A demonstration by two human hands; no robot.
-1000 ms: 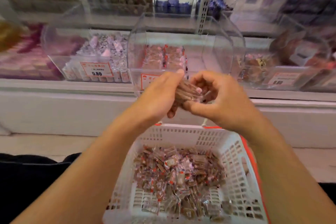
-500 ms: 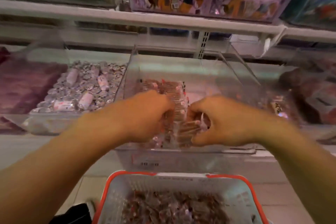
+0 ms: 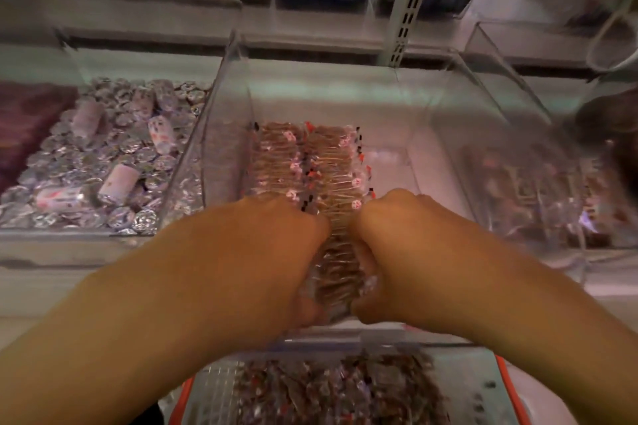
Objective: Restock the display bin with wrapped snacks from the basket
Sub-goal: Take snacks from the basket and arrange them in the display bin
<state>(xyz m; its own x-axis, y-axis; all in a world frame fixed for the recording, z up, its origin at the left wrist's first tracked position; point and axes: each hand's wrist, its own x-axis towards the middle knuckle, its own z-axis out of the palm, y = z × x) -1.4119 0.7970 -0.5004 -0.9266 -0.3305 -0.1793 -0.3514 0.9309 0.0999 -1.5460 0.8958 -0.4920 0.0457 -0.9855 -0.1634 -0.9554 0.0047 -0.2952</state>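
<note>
Clear plastic walls of the display bin (image 3: 224, 134) stand close on both sides of your hands in the middle of the frame. Your left hand (image 3: 272, 252) and right hand (image 3: 407, 245) both grasp one stack of wrapped snacks (image 3: 340, 272) from its two sides, I think to keep it straight beside the two rows (image 3: 307, 162) already there. Free floor is right of the rows. The basket (image 3: 345, 390) waits at the bottom edge.
</note>
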